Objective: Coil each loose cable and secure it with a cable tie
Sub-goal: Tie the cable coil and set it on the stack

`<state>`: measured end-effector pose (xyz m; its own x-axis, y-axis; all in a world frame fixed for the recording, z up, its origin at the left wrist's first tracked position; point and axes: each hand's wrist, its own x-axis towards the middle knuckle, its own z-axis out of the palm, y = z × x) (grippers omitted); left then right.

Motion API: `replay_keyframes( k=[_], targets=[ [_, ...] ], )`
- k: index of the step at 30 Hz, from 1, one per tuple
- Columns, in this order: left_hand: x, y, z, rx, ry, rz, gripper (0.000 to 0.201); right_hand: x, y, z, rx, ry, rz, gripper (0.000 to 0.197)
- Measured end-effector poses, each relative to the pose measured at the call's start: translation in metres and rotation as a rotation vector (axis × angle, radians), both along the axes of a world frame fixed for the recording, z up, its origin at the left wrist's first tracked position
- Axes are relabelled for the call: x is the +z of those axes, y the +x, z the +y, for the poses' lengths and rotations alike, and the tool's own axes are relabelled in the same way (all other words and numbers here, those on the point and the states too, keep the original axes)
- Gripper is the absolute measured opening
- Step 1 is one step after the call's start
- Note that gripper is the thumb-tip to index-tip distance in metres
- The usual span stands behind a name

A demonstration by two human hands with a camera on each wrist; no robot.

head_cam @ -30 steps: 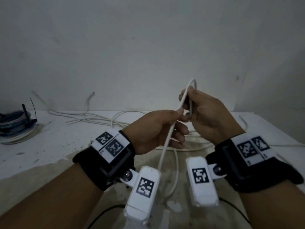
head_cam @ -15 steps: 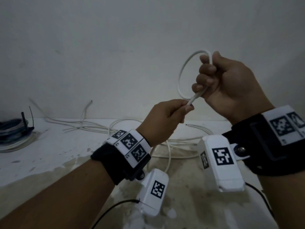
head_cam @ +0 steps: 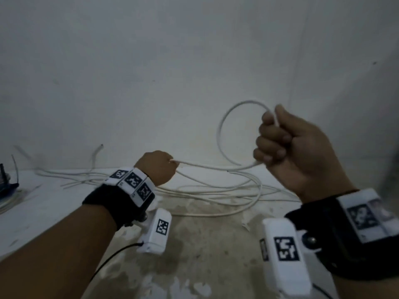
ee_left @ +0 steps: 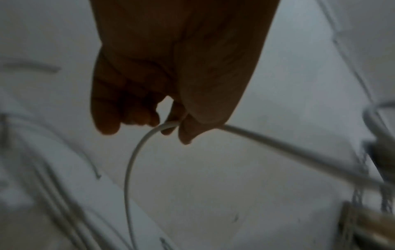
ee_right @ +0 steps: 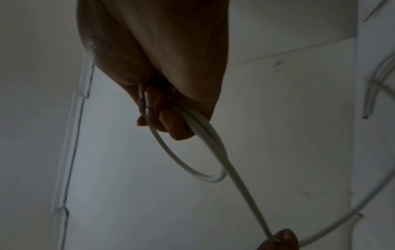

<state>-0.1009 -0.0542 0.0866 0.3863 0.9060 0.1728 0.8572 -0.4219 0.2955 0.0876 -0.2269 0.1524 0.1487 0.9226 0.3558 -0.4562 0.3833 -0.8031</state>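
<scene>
A white cable [head_cam: 220, 134] forms one raised loop in front of the wall. My right hand [head_cam: 287, 145] grips both ends of that loop in a closed fist, seen close in the right wrist view as the cable loop [ee_right: 171, 152] leaving my curled fingers [ee_right: 177, 128]. From the fist the cable runs left to my left hand [head_cam: 158, 167], which pinches it between thumb and fingers; the left wrist view shows the cable [ee_left: 136, 152] bending down from that pinch [ee_left: 173, 125]. The rest of the cable trails onto the table among other loose white cables [head_cam: 216, 190].
The white table [head_cam: 43, 201] has a worn, stained patch at its front middle. A bundle of blue and white coiled cables [head_cam: 6, 188] lies at the far left edge. A plain wall stands right behind the table. Thin black leads hang from my wrist cameras.
My hands have drawn apart: the left slid down and left along the cable toward the table, the right stayed raised at the right. The loop in the right fist has grown wider.
</scene>
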Motion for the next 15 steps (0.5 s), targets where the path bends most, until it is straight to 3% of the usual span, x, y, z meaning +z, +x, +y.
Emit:
replay_keyframes(
  k=[1,4,6,8,9,11,15],
  targets=[
    [0.002,0.002,-0.006,0.032,-0.167,-0.153,0.033,-0.009,-0.002,0.001,0.001,-0.019,0.008,0.027],
    [-0.005,0.005,-0.016,0.108,-0.609,-0.979,0.023,-0.032,-0.007,0.007,0.005,-0.068,0.055,0.032],
    [-0.009,0.006,-0.021,0.153,-0.733,-1.427,0.022,-0.045,-0.012,0.012,-0.010,-0.099,0.076,0.034],
    [-0.012,0.008,-0.025,0.193,-0.760,-1.751,0.024,-0.058,-0.017,0.019,-0.032,-0.139,0.074,0.035],
    [-0.010,0.010,-0.028,0.207,-0.725,-1.832,0.026,-0.064,-0.020,0.023,-0.043,-0.162,0.071,0.035],
    [-0.012,0.012,-0.029,0.233,-0.580,-1.820,0.032,-0.076,-0.022,0.029,-0.057,-0.211,0.071,0.034],
    [-0.021,0.014,-0.029,0.149,-0.420,-1.536,0.024,-0.089,-0.023,0.035,-0.103,-0.234,0.041,0.019]
  ],
)
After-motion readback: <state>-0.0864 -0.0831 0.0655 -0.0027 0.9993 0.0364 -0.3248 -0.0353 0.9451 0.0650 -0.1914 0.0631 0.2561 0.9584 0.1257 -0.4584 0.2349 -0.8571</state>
